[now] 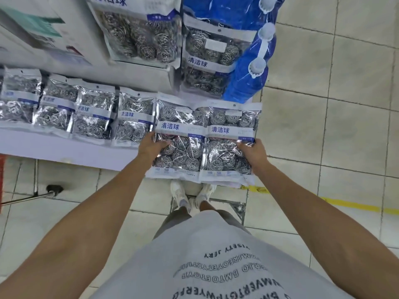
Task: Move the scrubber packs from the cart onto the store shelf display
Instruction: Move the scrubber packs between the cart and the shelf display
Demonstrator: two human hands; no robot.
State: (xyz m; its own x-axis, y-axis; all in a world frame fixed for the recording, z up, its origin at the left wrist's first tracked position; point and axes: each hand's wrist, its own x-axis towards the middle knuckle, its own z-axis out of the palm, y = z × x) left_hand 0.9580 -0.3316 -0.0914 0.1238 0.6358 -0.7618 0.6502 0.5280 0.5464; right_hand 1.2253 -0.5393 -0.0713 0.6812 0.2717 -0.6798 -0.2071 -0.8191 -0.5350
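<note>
So right now I've got two scrubber packs going at once, side by side: left hand (151, 146) has its fingers curled onto the lower left edge of the left pack (180, 139), and right hand (251, 151) is doing the same on the lower right edge of the right pack (232, 143). Both are proper grips, thumbs on the front film; I can't see the fingers behind. The packs are upright-ish, long axis running away from me toward the shelf (64, 147), hang-holes at the far end, inner edges touching or maybe slightly overlapping, can't tell which. The thing that matters for the next bit: the row of packs already on the shelf (92, 113) runs off to the left, and my left pack sits just beside the last one in that row, basically touching it. So I reckon the open slot is right where I'm holding them, at the right-hand end of the row, and it's a push forward and down rather than sideways. The left hand is the one closer to the row. There are more scrubber packs (140, 33) hanging higher up and blue bottles (246, 78) just beyond my right pack, so I'd watch that corner. The cart isn't really identifiable from here.
</note>
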